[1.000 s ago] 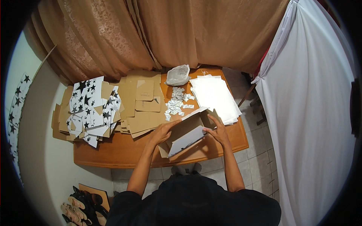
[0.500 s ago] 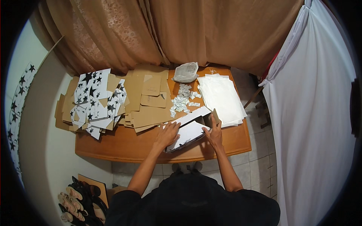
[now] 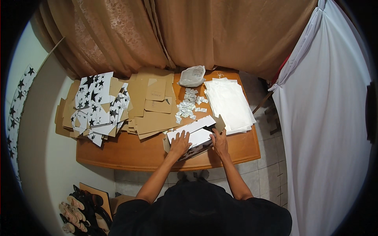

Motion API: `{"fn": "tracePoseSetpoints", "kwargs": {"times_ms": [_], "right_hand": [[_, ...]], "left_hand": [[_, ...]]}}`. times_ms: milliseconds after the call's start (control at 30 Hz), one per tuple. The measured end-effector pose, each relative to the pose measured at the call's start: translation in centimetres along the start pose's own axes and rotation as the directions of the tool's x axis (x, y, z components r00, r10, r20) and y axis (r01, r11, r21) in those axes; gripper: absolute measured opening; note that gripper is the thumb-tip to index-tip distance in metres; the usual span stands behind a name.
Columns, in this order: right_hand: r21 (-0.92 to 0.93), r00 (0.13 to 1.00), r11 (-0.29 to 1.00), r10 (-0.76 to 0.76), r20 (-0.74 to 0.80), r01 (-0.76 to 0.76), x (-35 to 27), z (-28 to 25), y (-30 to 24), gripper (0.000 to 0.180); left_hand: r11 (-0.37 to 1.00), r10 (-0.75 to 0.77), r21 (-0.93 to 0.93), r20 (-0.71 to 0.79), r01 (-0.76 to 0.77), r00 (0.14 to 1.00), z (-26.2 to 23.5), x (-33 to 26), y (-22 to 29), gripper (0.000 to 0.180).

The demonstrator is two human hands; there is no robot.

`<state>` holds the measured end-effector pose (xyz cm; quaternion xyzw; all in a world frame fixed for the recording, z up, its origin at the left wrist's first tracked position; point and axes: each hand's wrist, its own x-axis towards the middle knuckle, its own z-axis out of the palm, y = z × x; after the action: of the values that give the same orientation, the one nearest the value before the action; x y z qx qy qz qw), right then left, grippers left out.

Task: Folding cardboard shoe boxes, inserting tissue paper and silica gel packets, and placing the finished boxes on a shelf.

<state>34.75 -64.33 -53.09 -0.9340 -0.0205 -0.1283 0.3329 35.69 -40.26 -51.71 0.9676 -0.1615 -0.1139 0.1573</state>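
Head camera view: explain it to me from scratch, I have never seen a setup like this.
There is no machine here, only a person's two bare hands. The view comes from a wide fisheye camera worn on the head, looking down, so straight edges bend near the rim.

The left hand rests on the white top of a partly folded box with black shapes on its near side. The right hand touches the box at its right end, beside a brown flap.

On the wooden table, from left to right, lie star-printed pieces, brown cardboard, small pale packets with a plastic bag beyond them, and a stack of white sheets.
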Motion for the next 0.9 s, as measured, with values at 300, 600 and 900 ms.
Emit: {"fn": "tracePoseSetpoints", "kwargs": {"times_ms": [300,600,900], "right_hand": [[0.051,0.928,0.983,-0.149,-0.342,0.177,0.3,0.3,0.4,0.086],[0.021,0.966,0.967,-0.252,-0.056,0.253,1.7,-0.8,-0.1,0.050],[-0.095,0.934,0.961,-0.224,0.279,0.259,1.2,-1.6,-0.4,0.056]], "left_hand": [[0.996,-0.091,0.021,-0.042,0.092,0.995,-0.5,-0.5,3.2,0.065],[0.973,-0.176,-0.134,0.086,0.187,0.981,-0.5,2.3,2.5,0.053],[0.938,-0.290,-0.177,0.077,0.299,0.954,0.9,5.9,3.2,0.071]]}}
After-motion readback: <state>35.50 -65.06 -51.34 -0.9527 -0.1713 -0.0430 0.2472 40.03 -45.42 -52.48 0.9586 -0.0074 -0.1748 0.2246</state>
